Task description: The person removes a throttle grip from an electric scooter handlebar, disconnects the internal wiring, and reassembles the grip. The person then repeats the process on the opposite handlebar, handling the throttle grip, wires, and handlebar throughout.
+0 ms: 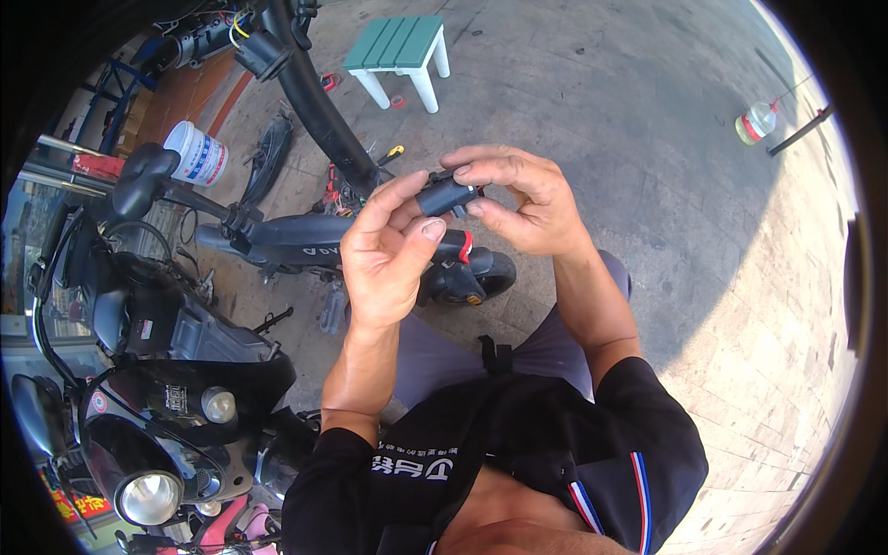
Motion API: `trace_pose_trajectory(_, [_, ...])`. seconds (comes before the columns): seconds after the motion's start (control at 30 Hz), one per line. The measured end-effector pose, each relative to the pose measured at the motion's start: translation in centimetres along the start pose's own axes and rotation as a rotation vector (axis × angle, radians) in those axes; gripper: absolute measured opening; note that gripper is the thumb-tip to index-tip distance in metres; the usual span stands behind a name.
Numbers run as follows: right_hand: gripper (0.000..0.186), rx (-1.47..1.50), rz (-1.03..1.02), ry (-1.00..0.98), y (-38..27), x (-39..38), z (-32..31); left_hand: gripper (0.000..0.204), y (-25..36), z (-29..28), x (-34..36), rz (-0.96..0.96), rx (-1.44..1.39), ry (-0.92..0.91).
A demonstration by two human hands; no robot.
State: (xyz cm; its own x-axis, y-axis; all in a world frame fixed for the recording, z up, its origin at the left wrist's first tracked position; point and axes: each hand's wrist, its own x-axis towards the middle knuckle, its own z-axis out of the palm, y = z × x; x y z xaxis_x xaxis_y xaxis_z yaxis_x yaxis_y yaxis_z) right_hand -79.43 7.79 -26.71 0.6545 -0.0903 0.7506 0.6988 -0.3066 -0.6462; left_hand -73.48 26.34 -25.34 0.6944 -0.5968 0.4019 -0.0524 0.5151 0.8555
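Note:
A short black cylindrical part (pixel 445 197) is held up between my two hands over the scooter; its exact kind I cannot make out. Thumb and fingers of my left hand (pixel 377 254) close on its left end. My right hand (pixel 535 202) pinches its right end, where a small bit of red and a dark tab show. Below them stands a black electric scooter, its deck (pixel 294 237) running left and its thick stem (pixel 319 111) rising toward the top. The scooter's wheel (pixel 490 276) and a red-tipped end (pixel 465 246) lie just under my left hand.
Motor scooters with a round headlight (pixel 151 498) crowd the left side. A green-topped stool (pixel 396 42) and a white bucket (pixel 196 153) stand beyond. A yellow-handled tool (pixel 396 151) lies near the stem. A bottle (pixel 756 123) hangs at far right.

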Motion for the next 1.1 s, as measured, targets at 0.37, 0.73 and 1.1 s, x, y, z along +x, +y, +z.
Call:
trace_pose_trajectory(0.37, [0.039, -0.046, 0.008, 0.017, 0.3, 0.0, -0.1, 0.037, -0.3, 0.4, 0.6, -0.071, 0.010, 0.116])
trace_pose_trajectory(0.73, [0.035, -0.074, 0.202, 0.007, 0.1, 0.2, -0.2, 0.031, -0.6, -0.5, 1.7, -0.245, -0.125, 0.105])
trace_pose_trajectory(1.1, [0.031, -0.111, 0.110, 0.028, 0.3, 0.8, -0.5, 0.034, -0.5, -0.7, 1.5, -0.224, -0.213, 0.092])
